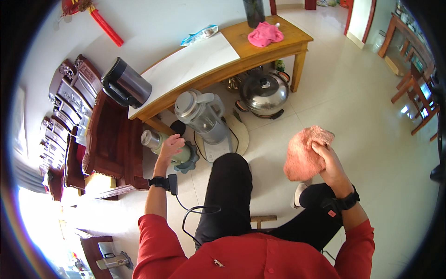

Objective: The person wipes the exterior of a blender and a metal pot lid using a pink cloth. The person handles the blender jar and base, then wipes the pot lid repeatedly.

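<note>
My right hand grips a salmon-pink cloth that hangs bunched up over the floor, right of my knees. With fingers partly spread and nothing held, my left hand is above or in front of a green appliance with a metal-coloured top; whether it touches is unclear. A blender with a clear jug, handle and grey lid stands on the floor before me, its cord curling around the base. On the wooden table's left end is a dark kettle-like jug.
The wooden table bears a white top panel, a bright pink cloth and a plastic bag. Below it sits a lidded metal pot. Carved wooden chairs stand left, and a wooden chair far right.
</note>
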Motion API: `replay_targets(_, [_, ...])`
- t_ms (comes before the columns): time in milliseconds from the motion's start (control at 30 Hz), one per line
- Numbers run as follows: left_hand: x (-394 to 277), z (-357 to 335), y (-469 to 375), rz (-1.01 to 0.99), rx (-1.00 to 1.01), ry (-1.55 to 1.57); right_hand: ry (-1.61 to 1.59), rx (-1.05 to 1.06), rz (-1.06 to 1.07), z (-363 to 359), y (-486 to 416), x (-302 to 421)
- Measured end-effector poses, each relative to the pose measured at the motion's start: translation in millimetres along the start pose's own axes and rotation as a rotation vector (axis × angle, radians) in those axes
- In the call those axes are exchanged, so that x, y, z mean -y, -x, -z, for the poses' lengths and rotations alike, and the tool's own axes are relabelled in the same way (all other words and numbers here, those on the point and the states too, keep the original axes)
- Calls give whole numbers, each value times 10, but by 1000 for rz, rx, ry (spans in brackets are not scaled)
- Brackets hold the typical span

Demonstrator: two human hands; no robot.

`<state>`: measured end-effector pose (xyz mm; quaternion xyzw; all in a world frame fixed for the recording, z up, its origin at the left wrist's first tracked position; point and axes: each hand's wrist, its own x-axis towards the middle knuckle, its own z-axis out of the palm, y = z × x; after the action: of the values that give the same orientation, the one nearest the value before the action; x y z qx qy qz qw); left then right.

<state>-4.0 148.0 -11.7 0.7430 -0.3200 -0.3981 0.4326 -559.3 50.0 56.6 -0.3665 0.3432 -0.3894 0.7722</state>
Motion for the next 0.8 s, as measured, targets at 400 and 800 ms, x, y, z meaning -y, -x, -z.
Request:
replay_targets(400, [-253, -289, -1104, -160, -223, 257, 176, 115, -188, 56, -834, 127])
replay_targets(800, [-494, -438, -1072, -159, -262, 202, 413, 598, -93, -528, -2684, -513])
